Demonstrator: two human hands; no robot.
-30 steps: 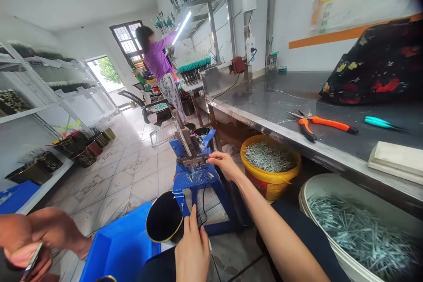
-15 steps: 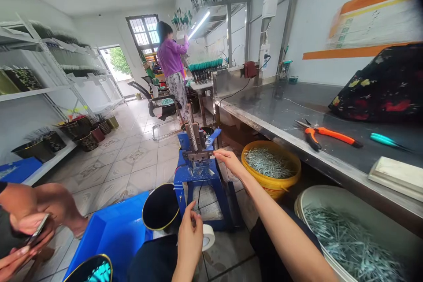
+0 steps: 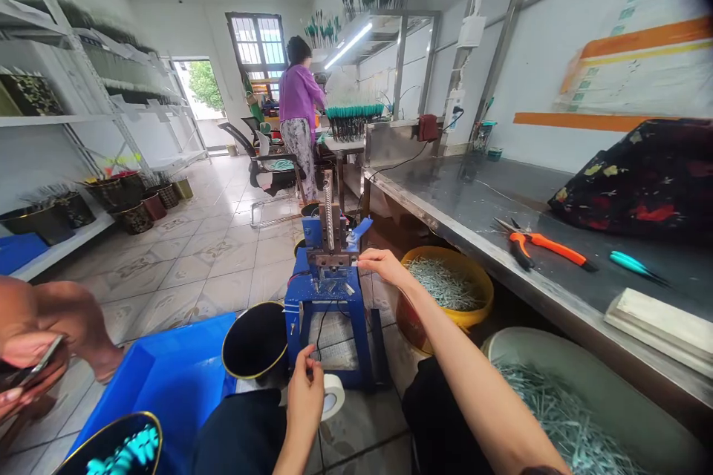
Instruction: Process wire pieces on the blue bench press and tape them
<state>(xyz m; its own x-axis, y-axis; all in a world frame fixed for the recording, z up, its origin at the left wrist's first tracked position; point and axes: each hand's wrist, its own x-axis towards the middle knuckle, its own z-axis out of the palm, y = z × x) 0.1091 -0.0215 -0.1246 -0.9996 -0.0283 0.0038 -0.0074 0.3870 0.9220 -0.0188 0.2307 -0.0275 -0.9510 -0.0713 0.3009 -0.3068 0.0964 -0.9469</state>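
A small blue bench machine [image 3: 328, 286] with an upright spring and a metal clamp block [image 3: 333, 260] stands in front of me. My right hand [image 3: 382, 266] reaches to the right side of this block, fingers pinched together at its edge; whatever lies between the fingertips is hidden. My left hand [image 3: 304, 390] is held low before the machine, its fingers curled in and thumb close to them. I cannot make out anything inside it. Just right of that hand shows a roll of white tape [image 3: 333, 396]; whether they touch is unclear. Small clear scraps [image 3: 333, 286] lie on the machine's plate.
A black bucket [image 3: 227, 349] and a blue tray [image 3: 145, 356] are on the left, with turquoise pieces [image 3: 125, 453] in another container. To the right, a yellow bucket [image 3: 483, 304] and a white tub [image 3: 495, 345] sit beneath a workbench holding pliers [image 3: 549, 243]. Two other people are nearby.
My view has shifted slightly. Both hands keep about the same pose, the right one still at the clamp block. The person in purple has lowered their raised arms.
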